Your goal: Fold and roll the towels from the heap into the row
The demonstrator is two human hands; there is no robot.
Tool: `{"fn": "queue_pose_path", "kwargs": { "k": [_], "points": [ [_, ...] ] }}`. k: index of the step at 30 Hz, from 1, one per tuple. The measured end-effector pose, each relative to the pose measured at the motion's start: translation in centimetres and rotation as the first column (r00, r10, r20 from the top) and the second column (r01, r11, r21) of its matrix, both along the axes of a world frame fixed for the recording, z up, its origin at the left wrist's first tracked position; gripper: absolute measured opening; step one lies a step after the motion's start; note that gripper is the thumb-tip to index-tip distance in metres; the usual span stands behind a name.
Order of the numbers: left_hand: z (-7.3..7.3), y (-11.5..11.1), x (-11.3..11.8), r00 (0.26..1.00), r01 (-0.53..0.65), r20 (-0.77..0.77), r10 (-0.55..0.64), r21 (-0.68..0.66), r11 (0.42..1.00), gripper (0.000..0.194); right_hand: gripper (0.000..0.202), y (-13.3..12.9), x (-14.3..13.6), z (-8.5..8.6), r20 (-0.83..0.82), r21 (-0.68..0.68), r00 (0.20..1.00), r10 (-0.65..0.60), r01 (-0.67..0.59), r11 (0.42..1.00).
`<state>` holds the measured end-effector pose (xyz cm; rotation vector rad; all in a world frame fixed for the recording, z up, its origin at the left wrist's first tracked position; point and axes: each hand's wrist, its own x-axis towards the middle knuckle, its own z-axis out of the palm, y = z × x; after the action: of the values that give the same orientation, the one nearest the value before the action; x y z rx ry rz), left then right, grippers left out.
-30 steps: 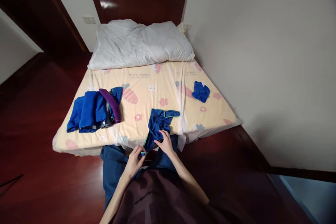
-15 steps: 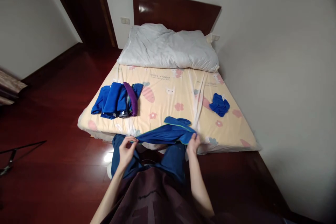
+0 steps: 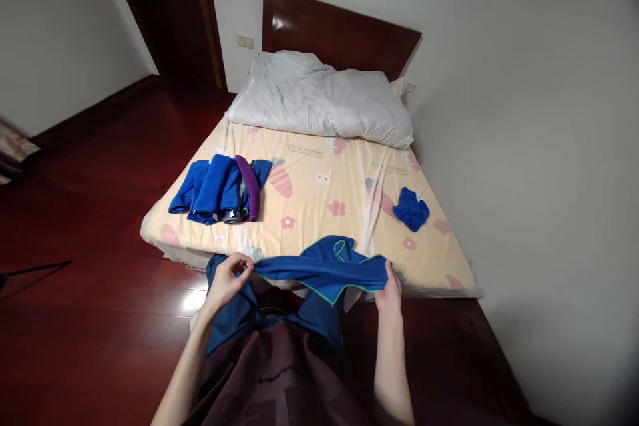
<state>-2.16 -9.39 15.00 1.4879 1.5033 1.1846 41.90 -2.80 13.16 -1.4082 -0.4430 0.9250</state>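
Stretched between my two hands is a blue cloth (image 3: 324, 271) with green edging, at the near edge of the bed. Its far part rests on the sheet, and a corner hangs toward my legs. My left hand (image 3: 230, 277) pinches one end of it between thumb and fingers. The other end is gripped by my right hand (image 3: 389, 286), thumb on top. To the left lie several folded blue cloths (image 3: 217, 186) in a row, with a rolled purple cloth (image 3: 249, 190) against them. A crumpled blue cloth (image 3: 411, 209) sits alone at the right.
The bed (image 3: 309, 206) has a pale yellow patterned sheet, with a white quilt (image 3: 324, 96) bundled at its head before a dark wooden headboard (image 3: 334, 30). A white wall (image 3: 529, 166) rises at the right. A thin black rod (image 3: 40, 268) shows above the red floor (image 3: 100, 333).
My hands have moved farther apart, the right one going rightward, and the blue cloth is pulled straighter. More of its green edge now shows. The view has shifted slightly.
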Motion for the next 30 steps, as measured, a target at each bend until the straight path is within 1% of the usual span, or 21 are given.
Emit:
{"fn": "queue_pose_path", "kwargs": {
  "k": [1, 2, 3, 4, 5, 6, 7, 8, 9, 10, 11, 12, 13, 14, 16, 20, 22, 24, 26, 28, 30],
  "points": [
    [0.1, -0.2, -0.1, 0.984, 0.163, -0.062, -0.169, -0.083, 0.983, 0.018, 0.043, -0.2, -0.9, 1.3, 0.001, -0.010, 0.998, 0.059, -0.059, 0.998],
    [0.4, -0.4, 0.0, 0.945, 0.294, -0.102, -0.310, -0.150, 0.944, 0.018, 0.043, -0.4, -1.8, 2.7, 0.020, -0.015, 0.987, 0.156, -0.156, 0.988],
    [0.9, -0.6, 0.5, 0.908, 0.374, -0.127, -0.400, -0.184, 0.909, 0.023, 0.042, -0.7, -2.8, 4.1, 0.052, -0.023, 0.955, 0.292, -0.291, 0.957],
    [1.6, -0.7, 1.3, 0.891, 0.405, -0.143, -0.431, -0.182, 0.896, 0.030, 0.041, -1.0, -3.9, 5.6, 0.082, -0.043, 0.890, 0.448, -0.446, 0.894],
    [2.4, -0.7, 2.5, 0.896, 0.399, -0.150, -0.419, -0.146, 0.905, 0.038, 0.039, -1.4, -4.9, 7.0, 0.100, -0.072, 0.790, 0.605, -0.600, 0.796],
    [3.3, -0.7, 4.0, 0.910, 0.379, -0.143, -0.388, -0.088, 0.921, 0.044, 0.039, -1.8, -6.0, 8.3, 0.102, -0.103, 0.666, 0.739, -0.732, 0.673],
    [4.3, -0.5, 5.7, 0.918, 0.375, -0.124, -0.376, -0.027, 0.926, 0.048, 0.039, -2.1, -6.9, 9.4, 0.095, -0.128, 0.535, 0.840, -0.830, 0.543],
    [5.2, -0.3, 7.5, 0.909, 0.408, -0.104, -0.403, 0.030, 0.913, 0.051, 0.039, -2.5, -7.8, 10.4, 0.089, -0.146, 0.418, 0.904, -0.892, 0.427],
    [6.1, 0.1, 9.1, 0.884, 0.465, -0.095, -0.457, 0.080, 0.882, 0.050, 0.038, -2.8, -8.5, 11.2, 0.092, -0.155, 0.329, 0.940, -0.927, 0.340],
    [6.8, 0.5, 10.6, 0.850, 0.526, -0.105, -0.517, 0.118, 0.842, 0.046, 0.037, -3.0, -9.0, 11.9, 0.106, -0.160, 0.269, 0.957, -0.946, 0.283],
    [7.3, 0.9, 11.8, 0.812, 0.583, -0.132, -0.568, 0.142, 0.800, 0.039, 0.034, -3.2, -9.3, 12.4, 0.130, -0.163, 0.229, 0.965, -0.955, 0.249],
    [7.7, 1.2, 12.6, 0.783, 0.620, -0.173, -0.597, 0.153, 0.769, 0.032, 0.032, -3.4, -9.3, 12.8, 0.157, -0.169, 0.206, 0.966, -0.958, 0.231],
    [7.8, 1.6, 13.0, 0.768, 0.636, -0.216, -0.602, 0.153, 0.756, 0.026, 0.030, -3.5, -9.2, 13.0, 0.186, -0.176, 0.191, 0.964, -0.959, 0.224],
    [7.7, 1.8, 13.0, 0.766, 0.634, -0.257, -0.590, 0.144, 0.760, 0.023, 0.028, -3.6, -8.8, 13.1, 0.216, -0.186, 0.182, 0.959, -0.957, 0.224],
    [7.1, 1.9, 12.2, 0.767, 0.610, -0.322, -0.555, 0.099, 0.786, 0.017, 0.029, -3.9, -8.0, 13.0, 0.280, -0.218, 0.179, 0.943, -0.945, 0.244],
    [4.6, 0.6, 8.6, 0.709, 0.589, -0.445, -0.548, -0.054, 0.806, 0.015, 0.025, -4.9, -6.8, 11.5, 0.397, -0.289, 0.208, 0.894, -0.896, 0.336],
    [3.2, -0.6, 6.8, 0.700, 0.553, -0.491, -0.518, -0.085, 0.829, 0.019, 0.020, -5.4, -6.8, 10.5, 0.438, -0.322, 0.238, 0.867, -0.858, 0.399],
    [2.1, -2.0, 5.4, 0.726, 0.499, -0.501, -0.471, -0.088, 0.862, 0.024, 0.014, -5.8, -7.2, 9.6, 0.468, -0.335, 0.290, 0.835, -0.816, 0.471],
    [1.4, -3.2, 4.1, 0.763, 0.454, -0.476, -0.437, -0.085, 0.887, 0.029, 0.011, -6.0, -7.5, 8.8, 0.486, -0.327, 0.338, 0.806, -0.785, 0.526],
    [1.1, -4.0, 2.7, 0.802, 0.415, -0.445, -0.398, -0.064, 0.908, 0.030, 0.010, -6.0, -7.6, 8.0, 0.502, -0.304, 0.378, 0.778, -0.766, 0.567],
    [1.0, -4.4, 1.1, 0.830, 0.372, -0.438, -0.345, -0.027, 0.928, 0.029, 0.007, -5.8, -7.4, 7.5, 0.520, -0.270, 0.423, 0.742, -0.742, 0.613]
  ]
}}
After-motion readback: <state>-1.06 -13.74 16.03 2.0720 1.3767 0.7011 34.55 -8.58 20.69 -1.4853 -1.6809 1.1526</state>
